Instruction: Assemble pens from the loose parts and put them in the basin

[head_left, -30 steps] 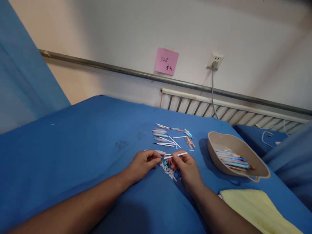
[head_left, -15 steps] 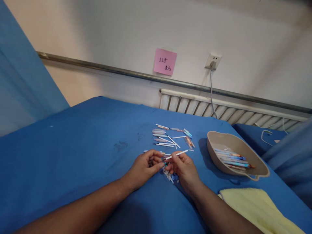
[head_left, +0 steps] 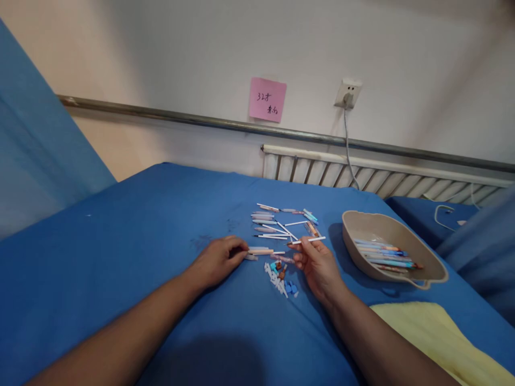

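Observation:
My left hand (head_left: 219,258) rests on the blue cloth with its fingers curled, the fingertips pinching the end of a pale pen barrel (head_left: 260,250) that lies flat. My right hand (head_left: 316,264) is closed on a thin white refill (head_left: 308,240), held level just above the cloth. Between the two hands lies a small heap of pen caps and tips (head_left: 280,276). Beyond them, several loose refills and pen barrels (head_left: 281,223) are spread over the cloth.
A beige tray (head_left: 430,267) holding several assembled pens stands to the right. A yellow cloth (head_left: 438,335) lies at the front right. The blue-covered table (head_left: 140,225) ends at a wall with a radiator (head_left: 362,179), a cable and a pink note (head_left: 267,99).
My hands, close together over the small parts, have drawn apart. The left moved left onto the pen barrel; the right moved right and up with the white refill.

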`<state>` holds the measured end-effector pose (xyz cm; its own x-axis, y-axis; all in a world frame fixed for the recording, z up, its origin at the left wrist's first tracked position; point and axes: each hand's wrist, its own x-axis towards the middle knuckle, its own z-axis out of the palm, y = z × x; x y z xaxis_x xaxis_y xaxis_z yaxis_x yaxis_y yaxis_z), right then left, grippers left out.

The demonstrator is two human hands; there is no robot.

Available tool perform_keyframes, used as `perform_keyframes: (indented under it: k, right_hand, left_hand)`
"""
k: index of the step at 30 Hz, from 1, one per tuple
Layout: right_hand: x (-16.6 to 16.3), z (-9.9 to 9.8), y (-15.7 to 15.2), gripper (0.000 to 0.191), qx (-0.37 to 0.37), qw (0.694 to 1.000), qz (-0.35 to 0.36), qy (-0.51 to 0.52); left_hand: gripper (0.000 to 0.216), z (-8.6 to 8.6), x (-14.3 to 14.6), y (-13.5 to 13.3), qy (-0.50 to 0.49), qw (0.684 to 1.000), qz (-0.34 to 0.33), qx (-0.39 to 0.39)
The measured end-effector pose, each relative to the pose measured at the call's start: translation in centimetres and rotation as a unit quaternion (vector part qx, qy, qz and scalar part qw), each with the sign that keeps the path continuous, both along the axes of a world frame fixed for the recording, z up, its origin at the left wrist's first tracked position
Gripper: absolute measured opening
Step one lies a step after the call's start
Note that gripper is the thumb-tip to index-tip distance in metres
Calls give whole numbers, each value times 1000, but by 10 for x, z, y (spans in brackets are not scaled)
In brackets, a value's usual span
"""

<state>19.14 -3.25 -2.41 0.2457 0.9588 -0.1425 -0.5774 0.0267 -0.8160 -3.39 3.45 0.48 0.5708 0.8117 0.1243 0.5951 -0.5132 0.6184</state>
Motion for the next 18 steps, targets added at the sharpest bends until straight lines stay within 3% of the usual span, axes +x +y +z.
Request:
perform_keyframes:
  k: [4,12,15,18]
  right_hand:
    - [-5,0,-1,34,11,999,-5,-30]
    - [-10,-5,-3,35,35,995,8,-90]
    - [-11,-3,-4,36,36,994,10,-102]
    - [-13,-1,-5,36,42,993,12,-108]
  left_hand:
    - [16,2,0,-6,90,990,-67,83]
    - [22,2,4,-5,148,977,-70,137]
    - [22,4,8,-10,104,986,-62,115]
    - [23,5,13,-18,8,999,-39,-2]
